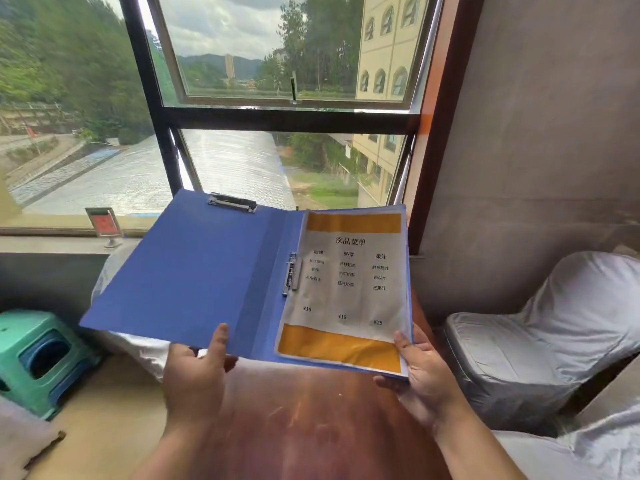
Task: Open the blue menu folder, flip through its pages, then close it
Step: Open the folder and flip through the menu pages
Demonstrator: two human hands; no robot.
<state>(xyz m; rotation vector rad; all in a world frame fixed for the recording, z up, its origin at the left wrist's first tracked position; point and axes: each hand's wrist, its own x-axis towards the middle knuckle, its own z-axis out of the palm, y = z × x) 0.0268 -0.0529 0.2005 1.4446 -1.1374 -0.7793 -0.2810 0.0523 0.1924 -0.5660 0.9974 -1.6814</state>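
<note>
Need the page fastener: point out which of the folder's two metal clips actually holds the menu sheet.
The spine clip beside the menu sheet; the top-edge clip grips nothing.

You have a blue folder (194,268) open on a white page (349,289) with orange bands top and bottom and dark print. Below is a red-brown table (311,427); a green stool (38,358) sits left, grey-white chair covers (540,341) right.

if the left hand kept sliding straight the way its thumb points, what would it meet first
Probably only the bare inside of the blue folder's left cover. The left hand points up and away across it, and the top clip at the far edge looks next, though depth is unclear.
</note>
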